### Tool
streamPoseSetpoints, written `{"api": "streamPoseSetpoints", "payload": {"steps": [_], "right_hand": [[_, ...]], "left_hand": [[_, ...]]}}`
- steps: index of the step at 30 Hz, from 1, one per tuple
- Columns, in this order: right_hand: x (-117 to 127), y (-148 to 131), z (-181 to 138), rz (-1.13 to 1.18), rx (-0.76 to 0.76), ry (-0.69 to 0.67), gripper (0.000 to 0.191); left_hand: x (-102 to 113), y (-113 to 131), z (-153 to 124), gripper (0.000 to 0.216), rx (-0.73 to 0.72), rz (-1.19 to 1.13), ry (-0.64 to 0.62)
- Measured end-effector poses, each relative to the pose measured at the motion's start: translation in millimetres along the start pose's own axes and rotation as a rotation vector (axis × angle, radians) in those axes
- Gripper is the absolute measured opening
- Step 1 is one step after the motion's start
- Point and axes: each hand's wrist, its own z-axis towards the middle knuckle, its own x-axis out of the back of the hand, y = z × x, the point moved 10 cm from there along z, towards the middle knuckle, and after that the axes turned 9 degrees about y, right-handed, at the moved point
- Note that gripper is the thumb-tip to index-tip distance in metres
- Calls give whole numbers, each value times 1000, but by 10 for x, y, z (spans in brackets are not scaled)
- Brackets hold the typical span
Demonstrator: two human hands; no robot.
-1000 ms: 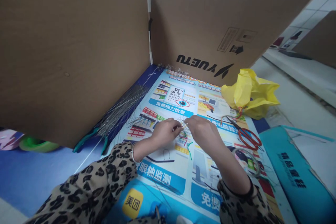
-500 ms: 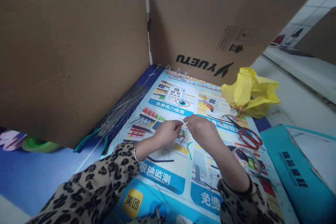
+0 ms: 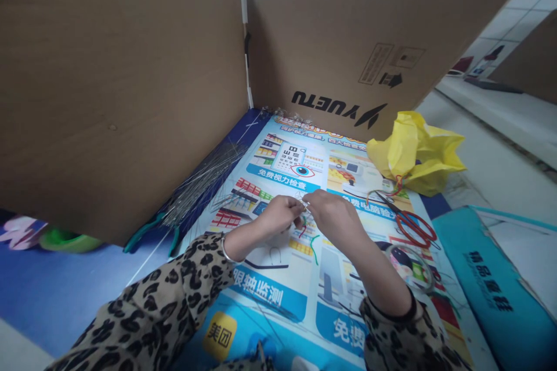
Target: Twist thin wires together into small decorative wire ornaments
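My left hand [image 3: 282, 213] and my right hand [image 3: 334, 214] meet over the middle of the printed poster sheet [image 3: 315, 295]. Fingertips of both are pinched on a small piece of thin, pale wire [image 3: 306, 206]; its full shape is hidden by the fingers. Just below the fingertips hangs or lies a short red thread [image 3: 301, 231]; which of the two I cannot tell. A green thread [image 3: 314, 249] lies on the poster beneath my right hand.
Long thin wires [image 3: 204, 177] lie left, by teal-handled pliers [image 3: 176, 240]. Cardboard panels [image 3: 348, 29] stand behind and left. At right are red-handled scissors [image 3: 415, 229], a yellow bag [image 3: 413, 151], a tape roll [image 3: 429, 278] and a teal box [image 3: 487, 278].
My left hand has turned slightly and its fingers have shifted on the wire. My right hand stays almost in place.
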Motion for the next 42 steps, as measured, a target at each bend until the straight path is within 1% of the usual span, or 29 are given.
{"api": "streamPoseSetpoints", "payload": {"steps": [7, 11, 14, 17, 19, 20, 22, 24, 30, 32, 35, 36, 37, 40, 42], "right_hand": [[1, -4, -5, 4, 4, 3, 23], [-19, 4, -1, 8, -6, -17, 24], [-32, 38, 0, 25, -29, -28, 24], [-51, 83, -6, 37, -55, -52, 27], [-70, 109, -14, 29, -72, -79, 28], [-80, 121, -18, 22, -81, -93, 28], [-96, 139, -23, 13, -98, -114, 28], [-97, 150, -22, 15, -111, -117, 27], [-69, 155, 2, 119, -118, -90, 26], [-57, 153, 12, 177, -114, -73, 25], [-58, 176, 25, 266, -139, -51, 21], [-66, 191, 28, 291, -155, -47, 20], [-74, 205, 32, 314, -168, -40, 18], [-90, 250, 40, 380, -196, -2, 13], [-105, 283, 41, 431, -208, 19, 12]], "left_hand": [[-22, -31, 7, 29, 23, -67, -26], [-13, -16, 15, 26, -1, -14, -8], [75, 104, 6, 20, -117, 152, 81], [215, 307, -57, 14, -293, 438, 247], [283, 388, -99, 16, -347, 606, 337], [299, 404, -108, 17, -354, 655, 355], [300, 409, -100, 17, -353, 673, 339], [288, 400, -70, 15, -342, 613, 289], [268, 360, -3, 16, -247, 274, 100], [295, 402, -16, 16, -271, 210, 96], [333, 513, -58, 18, -376, 111, 121], [333, 521, -64, 20, -382, 50, 115], [323, 499, -59, 21, -356, -25, 98], [237, 337, -26, 24, -181, -249, 11], [190, 278, -20, 27, -126, -326, -29]]}}
